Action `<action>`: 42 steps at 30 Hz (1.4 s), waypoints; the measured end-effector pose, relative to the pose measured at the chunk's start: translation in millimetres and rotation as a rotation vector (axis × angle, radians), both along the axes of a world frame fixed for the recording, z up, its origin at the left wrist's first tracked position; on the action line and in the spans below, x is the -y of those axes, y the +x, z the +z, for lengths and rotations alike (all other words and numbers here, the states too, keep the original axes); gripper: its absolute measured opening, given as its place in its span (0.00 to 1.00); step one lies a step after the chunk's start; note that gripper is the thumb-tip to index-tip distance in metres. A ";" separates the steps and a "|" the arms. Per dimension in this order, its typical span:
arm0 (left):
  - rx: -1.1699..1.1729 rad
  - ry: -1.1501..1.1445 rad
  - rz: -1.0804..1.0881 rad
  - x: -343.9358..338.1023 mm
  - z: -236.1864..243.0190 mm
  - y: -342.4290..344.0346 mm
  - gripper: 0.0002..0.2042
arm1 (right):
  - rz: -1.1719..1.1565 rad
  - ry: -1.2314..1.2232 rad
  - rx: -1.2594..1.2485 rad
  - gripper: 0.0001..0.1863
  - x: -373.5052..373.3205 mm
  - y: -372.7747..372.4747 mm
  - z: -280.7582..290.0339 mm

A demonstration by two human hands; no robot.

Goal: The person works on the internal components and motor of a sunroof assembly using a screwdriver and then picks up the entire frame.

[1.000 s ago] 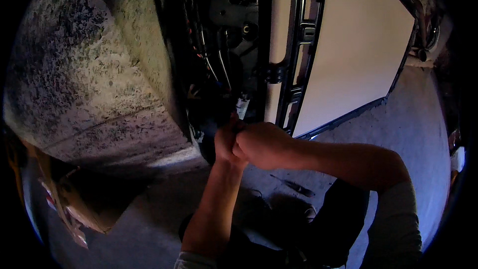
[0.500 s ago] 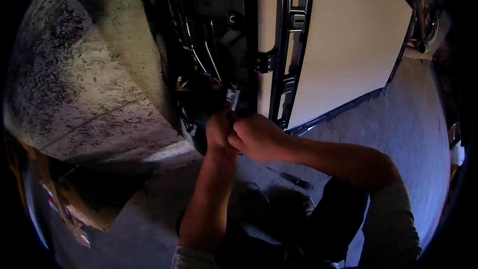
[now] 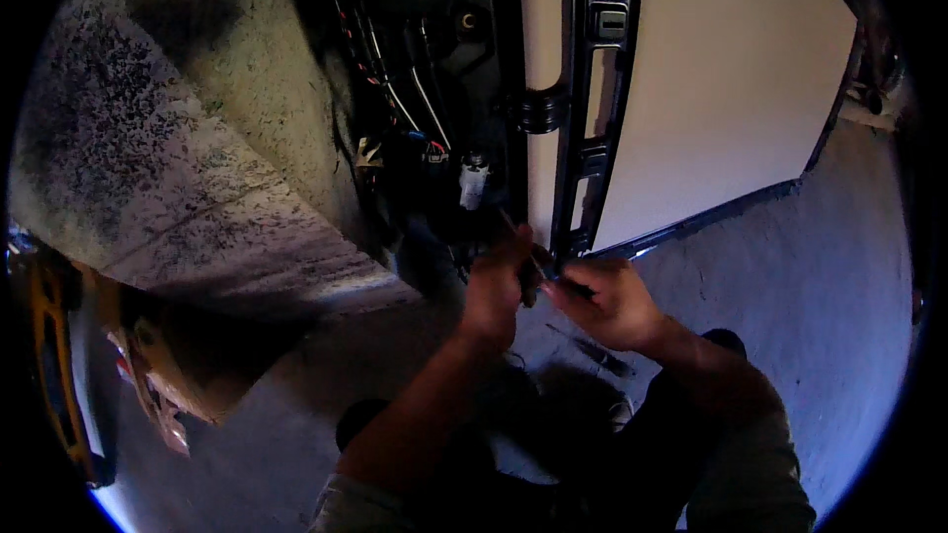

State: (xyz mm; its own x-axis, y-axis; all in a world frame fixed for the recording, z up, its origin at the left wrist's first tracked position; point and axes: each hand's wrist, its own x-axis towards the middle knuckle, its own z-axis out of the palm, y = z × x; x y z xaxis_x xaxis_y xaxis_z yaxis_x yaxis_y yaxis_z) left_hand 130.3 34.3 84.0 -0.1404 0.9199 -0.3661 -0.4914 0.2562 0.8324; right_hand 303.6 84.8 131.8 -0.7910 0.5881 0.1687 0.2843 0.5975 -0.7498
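My left hand (image 3: 496, 286) is closed round a thin, dark rod-like tool (image 3: 538, 259), whose exact kind I cannot make out. My right hand (image 3: 607, 304) pinches the lower end of the same tool, thumb pressed against the fingers. Both hands are just below an open dark compartment (image 3: 395, 15) holding wires. A silver cylinder (image 3: 474, 185) sits upright in its lower part, just beyond my left hand. Next to it, thin white cables (image 3: 403, 107) run down to a small red and blue wire bundle (image 3: 433, 150).
Right of the compartment stands a large beige panel (image 3: 721, 89) with a black slotted rail (image 3: 607, 69). A stained, pale wall-like surface (image 3: 197, 178) is on the left. Below it lie torn cardboard (image 3: 193, 375) and a yellow frame (image 3: 49, 321). A slim dark tool (image 3: 602, 357) lies on the grey floor (image 3: 790, 286).
Both hands have moved right and slightly down in the picture, away from the silver cylinder. They have drawn apart, so the tool between them shows more. The view has shifted slightly.
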 end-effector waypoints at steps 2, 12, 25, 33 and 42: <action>-0.203 -0.088 -0.011 3.2 8.7 4.7 0.21 | -0.089 -0.319 -0.069 0.12 -2.2 10.2 -1.5; -0.231 -0.196 0.887 -12.7 -33.2 -37.8 0.17 | 0.216 0.172 -0.025 0.13 -36.9 50.9 -53.7; -0.469 0.121 0.860 -1.7 -147.3 -91.6 0.26 | 0.448 -0.330 0.823 0.26 -24.0 49.2 -52.3; -1.123 0.352 0.611 -27.0 -50.2 -78.3 0.44 | 0.585 -0.244 0.900 0.23 23.0 63.1 -109.3; -1.308 0.084 0.573 -23.5 -24.4 -68.8 0.41 | 0.426 -0.123 0.873 0.21 24.3 59.3 -224.9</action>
